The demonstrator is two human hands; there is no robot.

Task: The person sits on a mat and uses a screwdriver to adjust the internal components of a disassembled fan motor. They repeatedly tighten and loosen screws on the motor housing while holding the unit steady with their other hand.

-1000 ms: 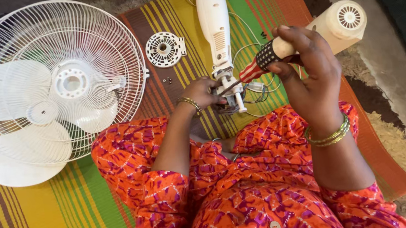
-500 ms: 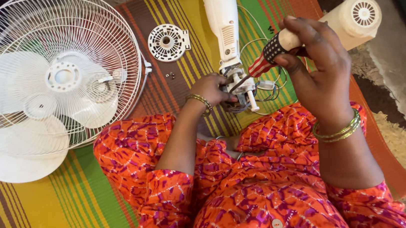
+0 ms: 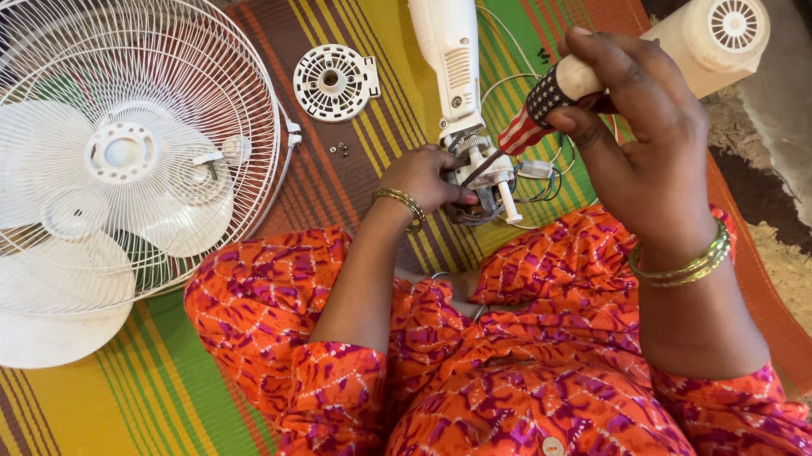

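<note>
Head view, looking down at a seated person in orange and purple patterned clothing, working on a striped mat (image 3: 97, 441) of yellow, green, orange and brown bands. No packages, labels or signs are visible; the only patterned surface on a tool is the screwdriver (image 3: 539, 108) handle, which bears red and white stripes and a dark field with small white marks. The right hand (image 3: 639, 148) is closed around that handle, thumb and fingers wrapped over it, with the thin metal shaft angled down and left toward the mechanism. The left hand (image 3: 431, 177), with a gold bangle at the wrist, is curled against the exposed end of the white fan neck (image 3: 447, 43), its fingers touching the mechanism (image 3: 483, 178). This neck is a long white plastic housing with a slotted vent panel, lying lengthwise on the mat at top centre; its lower end is open, showing metal parts and loose white and dark wires (image 3: 541, 169) that loop to the right. A cream motor cover (image 3: 718, 34) with a round vented end lies just behind the right hand. A round white slotted disc (image 3: 335, 82) lies left of the neck, with small screws (image 3: 341, 149) just below it. At far left lie the white wire fan guard (image 3: 210, 88) and the fan blades (image 3: 23, 318) beneath it.
</note>
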